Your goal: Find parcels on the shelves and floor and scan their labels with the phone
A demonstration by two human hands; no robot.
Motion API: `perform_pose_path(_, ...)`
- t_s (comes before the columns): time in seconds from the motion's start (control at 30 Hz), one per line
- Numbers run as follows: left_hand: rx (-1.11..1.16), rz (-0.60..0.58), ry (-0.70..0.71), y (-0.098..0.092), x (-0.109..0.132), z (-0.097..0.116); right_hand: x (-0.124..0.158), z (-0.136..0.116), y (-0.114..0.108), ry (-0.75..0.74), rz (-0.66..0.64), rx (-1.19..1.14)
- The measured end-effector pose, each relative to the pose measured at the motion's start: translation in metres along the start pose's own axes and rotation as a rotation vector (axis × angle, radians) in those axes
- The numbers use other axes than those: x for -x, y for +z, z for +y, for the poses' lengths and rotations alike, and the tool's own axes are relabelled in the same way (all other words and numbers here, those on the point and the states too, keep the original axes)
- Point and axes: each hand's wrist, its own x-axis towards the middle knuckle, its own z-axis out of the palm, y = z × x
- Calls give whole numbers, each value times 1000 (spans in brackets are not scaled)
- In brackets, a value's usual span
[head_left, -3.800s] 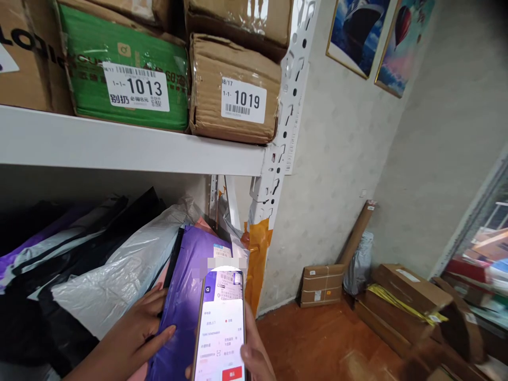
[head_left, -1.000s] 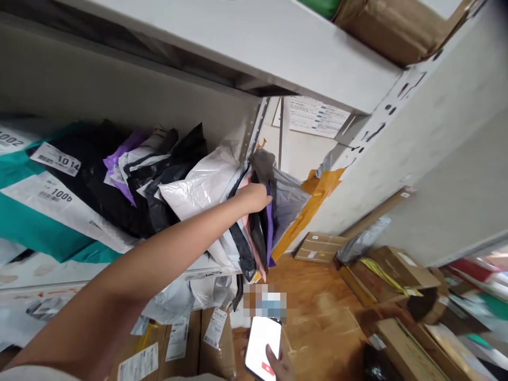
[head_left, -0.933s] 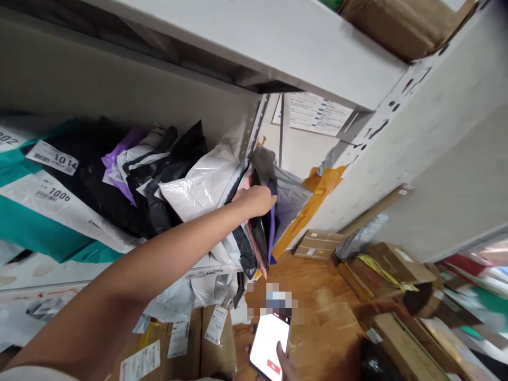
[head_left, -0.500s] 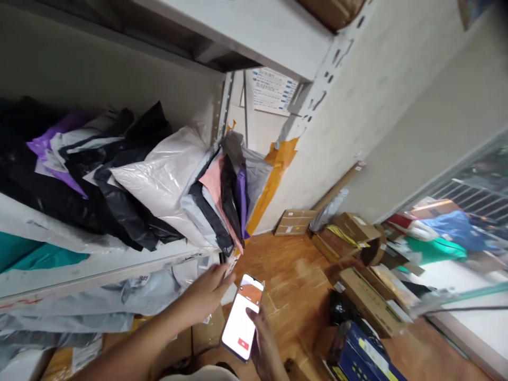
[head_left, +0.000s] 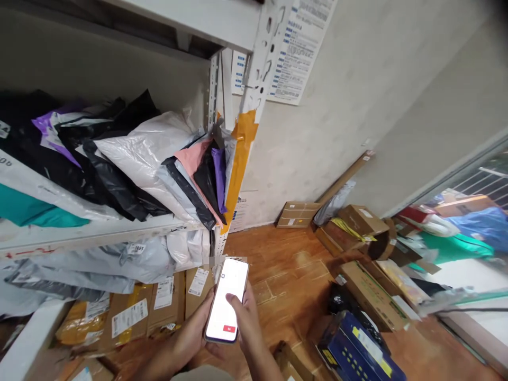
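- Two bare hands on one slim rectangular smartphone with a bright white screen [head_left: 222,286]; it sits low in the middle of the view, top tipped slightly rightward, out in front of the person's body;
- Right hand [head_left: 246,320] half closed round the phone's right side, thumb bent over the glass; pressing or merely hovering, I cannot tell;
- Left hand [head_left: 198,328] cupped, fingers curled at the opposite edge; the underside is hidden, so no telling how the weight is shared;
- Sound technique, I'd judge: let the left palm carry the load; that frees the right thumb to travel without rocking the phone;
- Small red rectangular button [head_left: 229,328] showing near the screen's lower end, thumb above it; if that's the key wanted, read first, then one clean touch rather than a smear;
- Tight quarters to the left: a brown cardboard box with a white label [head_left: 180,296] near that hand, orange tape on a white metal post [head_left: 242,143] beyond; elbows in, phone level;
- Purple plastic mailer [head_left: 219,177] and pink plastic mailer [head_left: 193,156] stand bunched on the shelf, apart from both hands; eyes best kept on the glass
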Motion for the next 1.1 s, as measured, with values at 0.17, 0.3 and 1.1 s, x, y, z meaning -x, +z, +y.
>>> perform_pose_path(0.17, -106, 69, 33, 29, 24, -8, 22, -8, -19, -52, -57, 43)
perform_pose_path(0.3, -87, 11, 21, 42, 38, -11, 41, -21, -38, -108, -199, 58)
perform_pose_path(1.1, -18, -217, 50, 52, 47, -32, 67, -36, -82, -92, -368, 60)
